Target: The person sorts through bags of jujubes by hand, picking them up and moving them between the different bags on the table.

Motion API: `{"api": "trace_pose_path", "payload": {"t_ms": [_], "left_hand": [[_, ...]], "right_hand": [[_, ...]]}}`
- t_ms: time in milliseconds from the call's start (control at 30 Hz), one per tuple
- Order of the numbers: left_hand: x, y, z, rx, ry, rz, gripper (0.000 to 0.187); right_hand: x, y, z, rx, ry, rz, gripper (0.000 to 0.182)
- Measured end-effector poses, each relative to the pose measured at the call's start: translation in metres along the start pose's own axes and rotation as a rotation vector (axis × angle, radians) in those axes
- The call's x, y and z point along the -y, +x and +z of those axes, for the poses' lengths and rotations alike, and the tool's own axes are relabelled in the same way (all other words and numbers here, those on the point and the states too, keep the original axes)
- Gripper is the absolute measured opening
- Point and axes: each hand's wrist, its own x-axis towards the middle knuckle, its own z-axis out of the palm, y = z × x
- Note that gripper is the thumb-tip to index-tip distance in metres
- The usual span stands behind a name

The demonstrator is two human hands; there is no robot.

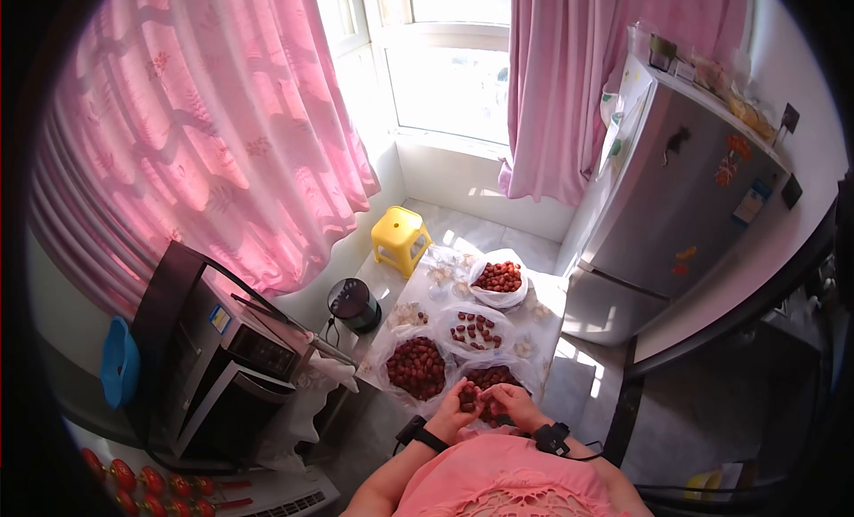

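My left hand [452, 412] is curled around a few dark red fruits that look like dates [467, 396]. Close beside it, my right hand [516, 404] has its fingers bent and drawn together; what they pinch is too small to make out. Both hands are over the near plastic bag of dates [491, 375], covering part of it. To the left lies a fuller bag of dates [416, 368]. Beyond the hands, a white plastic bag [460, 332] has scattered dates on it, and another bag of dates [498, 278] sits at the far end.
The bags rest on a small patterned table [418, 296]. A yellow stool [399, 239] and a round black appliance [354, 305] stand past its left side. A microwave [233, 388] is at the left, a grey fridge [680, 179] at the right.
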Motion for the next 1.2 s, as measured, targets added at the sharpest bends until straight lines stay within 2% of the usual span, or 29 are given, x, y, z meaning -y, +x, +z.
{"api": "trace_pose_path", "payload": {"t_ms": [67, 133, 267, 333, 533, 1000, 1100, 1200], "left_hand": [[-0.002, -0.008, 0.005, 0.046, -0.04, -0.032, 0.014], [-0.001, -0.02, 0.011, -0.02, 0.351, 0.023, 0.011], [-0.003, -0.023, 0.002, 0.07, 0.547, -0.023, 0.013], [-0.001, -0.02, -0.003, 0.114, 0.736, 0.058, 0.018], [0.01, -0.041, 0.016, 0.08, 1.055, 0.233, 0.024], [0.013, -0.038, 0.013, 0.084, 1.119, 0.248, 0.02], [0.013, -0.038, 0.012, 0.047, 1.162, 0.269, 0.021], [0.008, -0.034, 0.005, 0.043, 1.064, 0.251, 0.021]], "right_hand": [[-0.002, 0.003, -0.005, -0.073, -0.001, -0.008, 0.023], [-0.003, 0.003, -0.005, -0.117, 0.023, -0.022, 0.021], [-0.004, 0.002, -0.008, -0.163, 0.017, -0.009, 0.016], [-0.005, 0.001, -0.009, -0.142, 0.001, 0.006, 0.016], [-0.002, -0.002, -0.006, -0.1, -0.053, 0.034, 0.017], [-0.007, -0.005, -0.007, -0.029, -0.12, 0.029, 0.023], [-0.01, -0.002, -0.011, -0.074, -0.129, -0.01, 0.021], [-0.026, 0.006, -0.023, -0.294, -0.049, -0.086, 0.018]]}}
